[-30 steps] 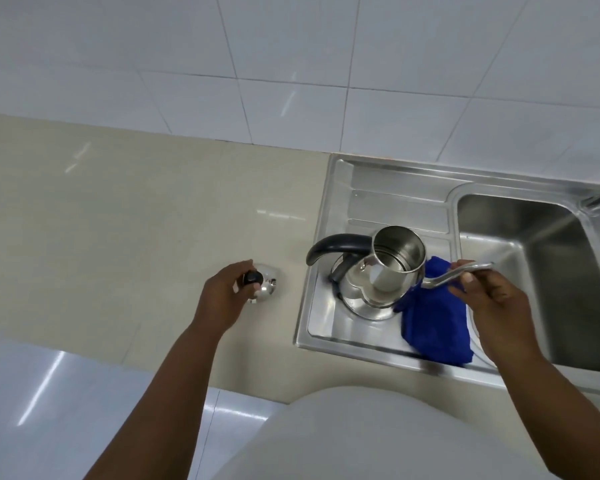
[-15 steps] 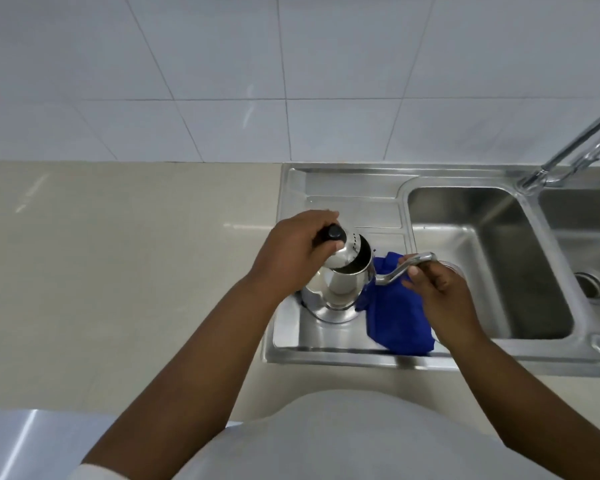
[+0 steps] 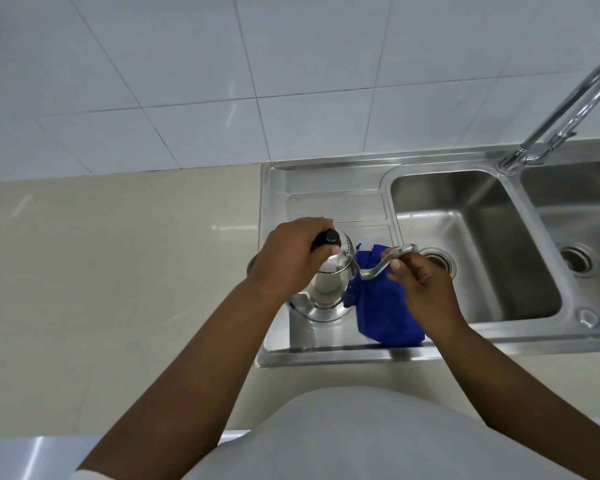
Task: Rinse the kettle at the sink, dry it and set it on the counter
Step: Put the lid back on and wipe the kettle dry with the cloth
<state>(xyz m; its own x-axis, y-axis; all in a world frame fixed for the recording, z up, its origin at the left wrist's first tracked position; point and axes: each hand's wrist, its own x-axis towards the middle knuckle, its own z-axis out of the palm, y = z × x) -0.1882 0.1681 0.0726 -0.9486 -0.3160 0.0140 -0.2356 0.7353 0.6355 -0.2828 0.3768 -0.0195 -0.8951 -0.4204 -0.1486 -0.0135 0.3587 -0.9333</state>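
Observation:
A shiny steel kettle (image 3: 326, 289) stands on the sink's drainboard (image 3: 333, 206). Its domed lid (image 3: 342, 252) with a black knob sits on the kettle's mouth. My left hand (image 3: 288, 261) grips that knob from above and hides the black handle. My right hand (image 3: 420, 275) pinches the thin curved spout (image 3: 387, 263), which points right toward the basin. A blue cloth (image 3: 381, 306) lies on the drainboard beside the kettle, partly under my right hand.
A double steel sink has a left basin (image 3: 471, 237) and a right basin (image 3: 575, 230), each with a drain. A curved tap (image 3: 561, 112) rises behind them. Beige counter (image 3: 118, 265) stretches to the left. White tiles cover the wall.
My left hand lifted the lid from the counter and brought it onto the kettle's mouth. My right hand has stayed on the spout. The view has shifted right.

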